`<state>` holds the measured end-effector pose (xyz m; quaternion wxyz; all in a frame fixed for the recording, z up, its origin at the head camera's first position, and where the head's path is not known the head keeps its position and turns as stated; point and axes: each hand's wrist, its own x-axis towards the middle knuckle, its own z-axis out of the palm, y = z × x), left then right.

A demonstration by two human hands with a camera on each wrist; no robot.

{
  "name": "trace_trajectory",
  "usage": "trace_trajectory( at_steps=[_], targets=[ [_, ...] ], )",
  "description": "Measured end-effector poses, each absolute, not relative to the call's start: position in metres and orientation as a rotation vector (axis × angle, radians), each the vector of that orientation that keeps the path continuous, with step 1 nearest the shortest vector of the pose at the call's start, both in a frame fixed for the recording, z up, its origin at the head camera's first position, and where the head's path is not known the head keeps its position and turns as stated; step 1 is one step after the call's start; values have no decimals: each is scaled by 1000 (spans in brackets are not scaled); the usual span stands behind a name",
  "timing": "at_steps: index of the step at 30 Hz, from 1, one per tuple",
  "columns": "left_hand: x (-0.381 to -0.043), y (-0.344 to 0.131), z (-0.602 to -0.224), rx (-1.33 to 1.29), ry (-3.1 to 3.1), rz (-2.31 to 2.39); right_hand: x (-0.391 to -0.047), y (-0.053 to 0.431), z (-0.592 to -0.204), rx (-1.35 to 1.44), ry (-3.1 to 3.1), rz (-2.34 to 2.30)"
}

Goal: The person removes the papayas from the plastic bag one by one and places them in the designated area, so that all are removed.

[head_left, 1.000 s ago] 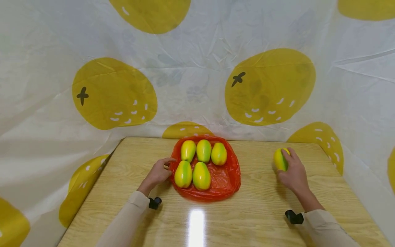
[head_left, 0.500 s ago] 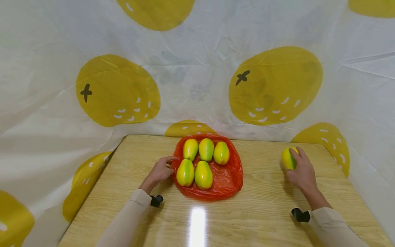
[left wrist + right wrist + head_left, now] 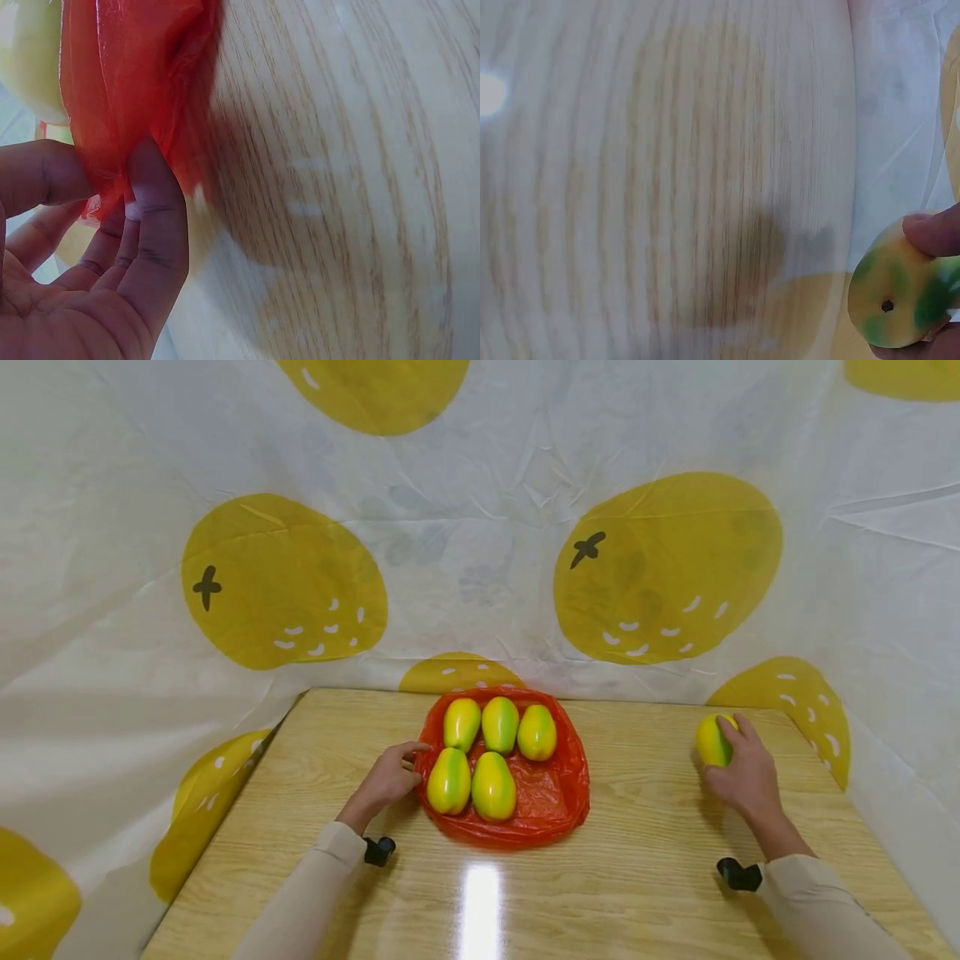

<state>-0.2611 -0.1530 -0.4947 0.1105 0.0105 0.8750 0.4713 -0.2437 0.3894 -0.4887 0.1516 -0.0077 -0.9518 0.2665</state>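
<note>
One papaya-like fruit [image 3: 711, 742] is gripped between thumb and fingers of the right hand [image 3: 750, 781], apparently raised over the wooden table [image 3: 630, 868], right side. Five similar fruits [image 3: 493, 787] are held in the red plastic bag [image 3: 542, 789]: three behind, two in front. Bag edge is pinched by the left hand [image 3: 386, 777]. Count: six fruits, one bag. Status: five in, one out; anything further can't be judged.

On a table [image 3: 637, 860] before a cloth [image 3: 465, 585], five fruits [image 3: 493, 787] lie in a bag [image 3: 537, 789] (three behind two), the left hand [image 3: 386, 777] at its left edge, a sixth fruit [image 3: 711, 741] in the right hand [image 3: 747, 774], well rightward.
</note>
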Motion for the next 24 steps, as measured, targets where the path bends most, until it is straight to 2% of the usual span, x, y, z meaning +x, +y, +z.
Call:
trace_trajectory(
  at_steps=[24],
  targets=[
    [-261, -151, -493, 15, 2577, 1359, -260, 426, -490, 30, -2754, 765]
  ],
)
